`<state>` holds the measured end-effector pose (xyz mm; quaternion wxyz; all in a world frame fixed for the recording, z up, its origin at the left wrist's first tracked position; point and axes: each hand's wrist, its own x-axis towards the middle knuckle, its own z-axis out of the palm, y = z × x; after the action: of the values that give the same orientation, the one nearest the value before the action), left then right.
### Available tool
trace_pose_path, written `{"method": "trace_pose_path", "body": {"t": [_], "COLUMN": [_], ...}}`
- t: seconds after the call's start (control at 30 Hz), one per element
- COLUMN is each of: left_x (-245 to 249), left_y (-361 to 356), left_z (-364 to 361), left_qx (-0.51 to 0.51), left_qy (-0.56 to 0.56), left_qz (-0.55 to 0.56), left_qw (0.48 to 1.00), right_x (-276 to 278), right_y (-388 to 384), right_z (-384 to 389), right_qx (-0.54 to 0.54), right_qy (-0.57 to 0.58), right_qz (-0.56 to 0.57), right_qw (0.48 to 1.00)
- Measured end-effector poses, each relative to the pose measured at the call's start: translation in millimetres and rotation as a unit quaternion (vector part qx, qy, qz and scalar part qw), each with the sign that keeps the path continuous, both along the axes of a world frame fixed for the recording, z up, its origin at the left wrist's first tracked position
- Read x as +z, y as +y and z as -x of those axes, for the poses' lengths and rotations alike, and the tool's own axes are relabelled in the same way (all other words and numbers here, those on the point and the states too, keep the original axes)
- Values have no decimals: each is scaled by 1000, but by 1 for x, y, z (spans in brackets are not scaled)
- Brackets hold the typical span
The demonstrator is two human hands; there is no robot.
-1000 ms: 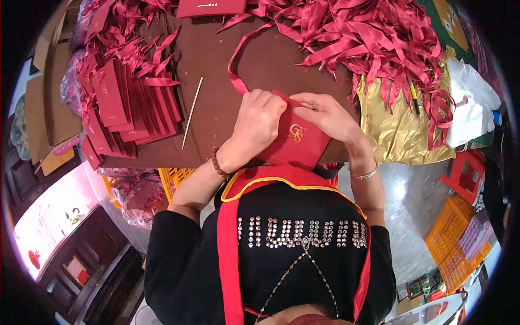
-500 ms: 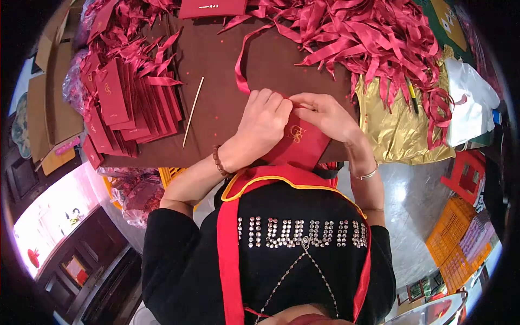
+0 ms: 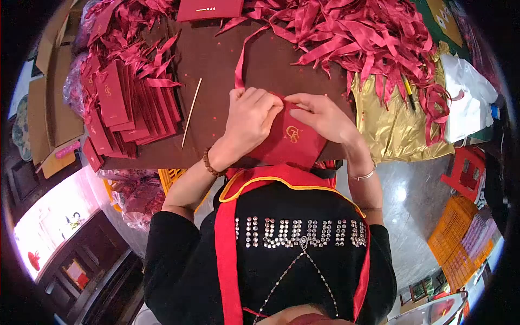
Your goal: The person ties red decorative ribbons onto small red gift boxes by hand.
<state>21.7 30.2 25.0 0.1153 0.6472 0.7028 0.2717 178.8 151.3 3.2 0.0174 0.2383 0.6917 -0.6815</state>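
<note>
A dark red paper bag (image 3: 292,141) with a gold monogram lies flat at the table's near edge, in front of my apron. My left hand (image 3: 252,114) is closed in a pinch at the bag's upper left edge. From behind its knuckles a red satin ribbon (image 3: 242,62) runs up the table; the part inside the fingers is hidden. On the other side, my right hand (image 3: 326,118) grips the bag's upper edge, thumb on the front face and fingers bent over the top.
Stacked red bags (image 3: 116,97) with ribbons stand at left beside a thin wooden stick (image 3: 192,112). A heap of red ribbons (image 3: 368,38) covers the far right, above gold plastic sheeting (image 3: 390,130) and a white bag (image 3: 468,97). Another red bag (image 3: 210,10) lies at the far edge.
My left hand has shifted left, away from my right hand, and more of the bag's upper part shows between them. The right hand stays at the bag's top.
</note>
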Motion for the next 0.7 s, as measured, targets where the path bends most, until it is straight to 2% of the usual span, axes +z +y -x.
{"method": "trace_pose_path", "body": {"t": [0.07,0.17,0.23,0.27,0.3,0.33,0.37,0.4,0.5,0.53,0.57,0.63,0.67,0.7], "left_x": [2,5,10,12,10,7,6,8,16,22,19,12,-5,-1], "left_y": [0,4,15,19,24,30,34,36,45,55,59,66,68,70], "left_z": [-1,5,20,29,37,45,50,52,54,54,56,60,61,58], "left_qx": [-6,-29,11,-27,-24,-99,-172,-171,-248,-255,-256,-338,-364,-363], "left_qy": [25,1,-117,-137,-135,-196,-253,-251,-121,-103,-103,-133,-229,-229], "left_qz": [-7,-55,-14,36,35,131,224,222,293,386,385,414,432,431], "left_qw": [1000,998,993,990,990,967,925,927,915,881,881,835,792,794], "right_x": [-1,9,30,29,26,25,27,29,30,29,29,30,31,32], "right_y": [-2,-2,-7,-11,-16,-19,-21,-23,-27,-28,-28,-30,-31,-31], "right_z": [-1,-3,-1,0,1,1,2,2,1,0,0,-1,-1,-1], "right_qx": [-2,1,-8,-6,-14,-22,-20,-23,-27,-18,-9,-1,7,8], "right_qy": [17,37,-10,-8,25,59,62,60,44,49,54,70,86,87], "right_qz": [-8,-28,-72,-72,-121,-170,-172,-180,-199,-212,-225,-232,-238,-239], "right_qw": [1000,999,997,997,992,983,983,982,979,976,973,970,967,967]}}
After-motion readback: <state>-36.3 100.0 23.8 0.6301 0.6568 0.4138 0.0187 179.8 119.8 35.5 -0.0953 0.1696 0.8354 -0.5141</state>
